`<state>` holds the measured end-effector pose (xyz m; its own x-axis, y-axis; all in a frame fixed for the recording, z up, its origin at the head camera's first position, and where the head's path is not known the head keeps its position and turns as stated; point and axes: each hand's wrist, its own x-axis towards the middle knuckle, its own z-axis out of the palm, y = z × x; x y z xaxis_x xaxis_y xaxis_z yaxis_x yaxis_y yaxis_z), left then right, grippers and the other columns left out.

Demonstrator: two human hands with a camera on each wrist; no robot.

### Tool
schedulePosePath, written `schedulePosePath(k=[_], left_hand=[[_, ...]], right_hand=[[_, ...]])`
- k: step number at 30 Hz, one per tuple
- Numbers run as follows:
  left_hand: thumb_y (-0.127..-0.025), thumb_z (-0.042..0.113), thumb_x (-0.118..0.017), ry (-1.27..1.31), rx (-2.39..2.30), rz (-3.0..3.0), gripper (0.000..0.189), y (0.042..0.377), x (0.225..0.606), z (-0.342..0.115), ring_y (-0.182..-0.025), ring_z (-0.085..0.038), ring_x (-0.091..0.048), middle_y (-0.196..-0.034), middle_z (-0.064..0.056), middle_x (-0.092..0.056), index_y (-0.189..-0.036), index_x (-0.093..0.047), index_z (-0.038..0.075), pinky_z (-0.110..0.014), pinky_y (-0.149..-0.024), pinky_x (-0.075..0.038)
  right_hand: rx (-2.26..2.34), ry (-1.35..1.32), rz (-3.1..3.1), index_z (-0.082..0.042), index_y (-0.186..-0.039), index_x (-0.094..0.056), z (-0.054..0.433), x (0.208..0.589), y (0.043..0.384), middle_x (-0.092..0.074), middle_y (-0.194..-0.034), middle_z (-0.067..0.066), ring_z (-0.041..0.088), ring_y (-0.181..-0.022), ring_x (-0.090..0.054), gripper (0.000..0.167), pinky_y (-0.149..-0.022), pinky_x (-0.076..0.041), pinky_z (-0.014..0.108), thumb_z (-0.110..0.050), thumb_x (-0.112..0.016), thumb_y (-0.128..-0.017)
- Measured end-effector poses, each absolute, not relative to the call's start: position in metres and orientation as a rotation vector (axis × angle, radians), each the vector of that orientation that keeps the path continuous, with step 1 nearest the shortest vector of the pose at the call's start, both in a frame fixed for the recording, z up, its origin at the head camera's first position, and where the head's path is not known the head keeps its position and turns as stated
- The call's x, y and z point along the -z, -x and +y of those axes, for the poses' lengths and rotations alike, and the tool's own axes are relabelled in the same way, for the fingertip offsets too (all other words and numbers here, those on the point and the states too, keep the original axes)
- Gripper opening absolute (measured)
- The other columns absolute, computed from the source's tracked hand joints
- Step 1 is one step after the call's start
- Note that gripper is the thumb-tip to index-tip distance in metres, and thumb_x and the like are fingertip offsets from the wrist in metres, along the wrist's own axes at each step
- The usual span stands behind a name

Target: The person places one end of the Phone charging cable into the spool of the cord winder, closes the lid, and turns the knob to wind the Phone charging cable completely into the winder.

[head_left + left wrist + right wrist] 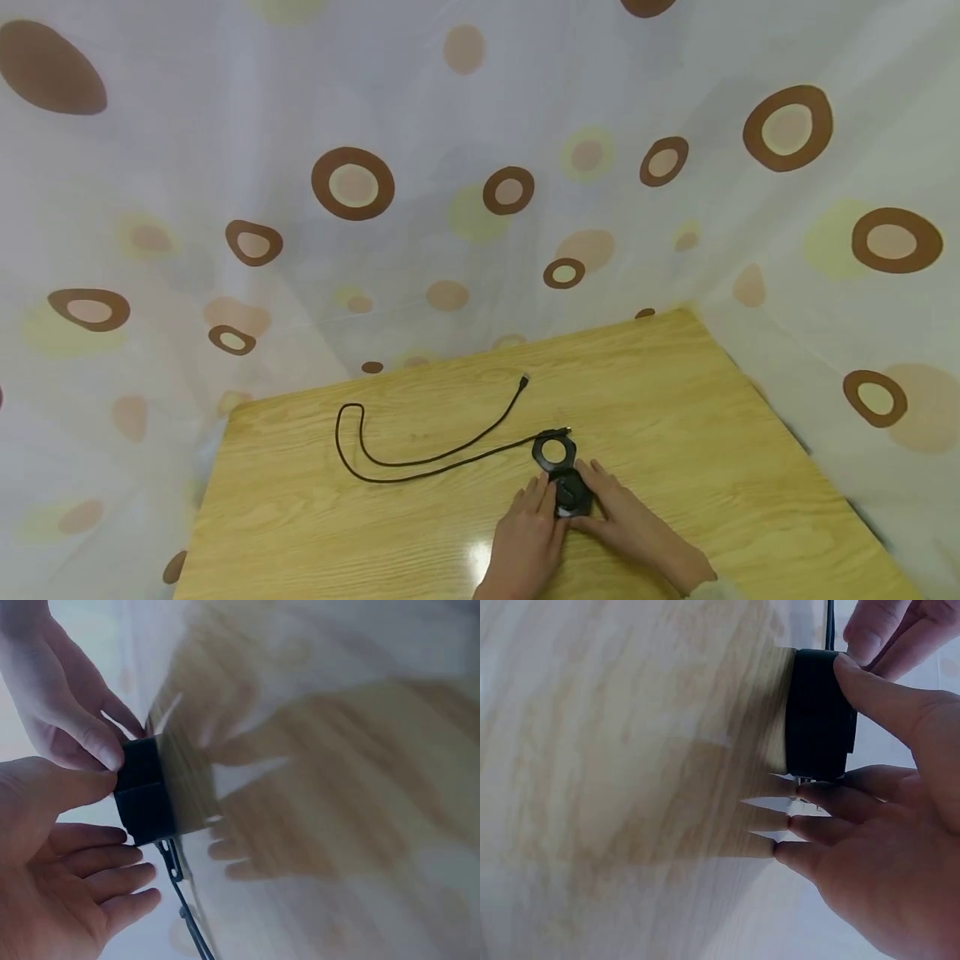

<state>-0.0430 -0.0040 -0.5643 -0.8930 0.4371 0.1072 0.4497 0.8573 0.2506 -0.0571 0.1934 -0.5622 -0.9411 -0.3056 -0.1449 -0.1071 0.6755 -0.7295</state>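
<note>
Black block [573,492] was held on the tabletop [322,542], two-handed.
Left hand [525,529] and right hand [630,525], partly open, pinched its sides; ring-shaped piece [538,454] lay just beyond, near cable [393,482]; even, level pressure appeared advisable.

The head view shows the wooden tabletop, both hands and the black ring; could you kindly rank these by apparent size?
1. Wooden tabletop
2. Left hand and right hand: too alike to rank
3. Black ring
</note>
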Motion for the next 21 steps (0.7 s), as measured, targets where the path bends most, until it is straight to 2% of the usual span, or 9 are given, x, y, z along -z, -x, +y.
schedulePosePath(k=[6,10,13,17,21], left_hand=[[-0.103,0.029,-0.07,0.767,0.551,-2.899,0.05,0.049,0.569,-0.011,-0.144,-0.031,-0.057,-0.155,-0.015,-0.058,-0.146,-0.061,0.004,-0.041,-0.108,-0.056],[-0.102,0.028,-0.072,0.819,0.654,-2.865,0.053,0.057,0.569,-0.017,-0.143,-0.029,-0.059,-0.155,-0.013,-0.057,-0.147,-0.059,0.004,-0.039,-0.104,-0.059],[-0.101,0.03,-0.073,0.852,0.7,-2.882,0.054,0.062,0.568,-0.02,-0.141,-0.025,-0.06,-0.155,-0.01,-0.057,-0.147,-0.06,0.006,-0.038,-0.101,-0.06],[-0.102,0.035,-0.071,0.885,0.731,-2.931,0.057,0.066,0.569,-0.021,-0.143,-0.022,-0.058,-0.158,-0.007,-0.056,-0.151,-0.058,0.009,-0.037,-0.103,-0.059],[-0.103,0.037,-0.068,0.872,0.791,-2.982,0.06,0.069,0.572,-0.02,-0.145,-0.021,-0.056,-0.161,-0.005,-0.053,-0.155,-0.054,0.011,-0.037,-0.105,-0.057]], right_hand=[[1.111,0.334,2.679,0.0,-0.159,-0.043,0.196,0.56,0.057,-0.04,-0.16,0.038,0.059,-0.146,-0.043,0.085,-0.113,-0.04,0.072,-0.041,-0.079,-0.094],[1.125,0.387,2.727,-0.004,-0.156,-0.049,0.195,0.56,0.058,-0.051,-0.156,0.03,0.052,-0.143,-0.051,0.073,-0.113,-0.044,0.065,-0.035,-0.077,-0.097],[1.152,0.42,2.732,-0.007,-0.148,-0.056,0.194,0.561,0.059,-0.058,-0.153,0.023,0.046,-0.142,-0.055,0.064,-0.113,-0.046,0.061,-0.034,-0.079,-0.095],[1.167,0.404,2.716,-0.01,-0.139,-0.061,0.195,0.563,0.059,-0.058,-0.154,0.02,0.046,-0.142,-0.055,0.059,-0.112,-0.047,0.061,-0.039,-0.082,-0.091],[1.176,0.377,2.704,-0.013,-0.14,-0.06,0.195,0.566,0.058,-0.056,-0.157,0.018,0.046,-0.144,-0.053,0.057,-0.113,-0.046,0.061,-0.039,-0.08,-0.093]])
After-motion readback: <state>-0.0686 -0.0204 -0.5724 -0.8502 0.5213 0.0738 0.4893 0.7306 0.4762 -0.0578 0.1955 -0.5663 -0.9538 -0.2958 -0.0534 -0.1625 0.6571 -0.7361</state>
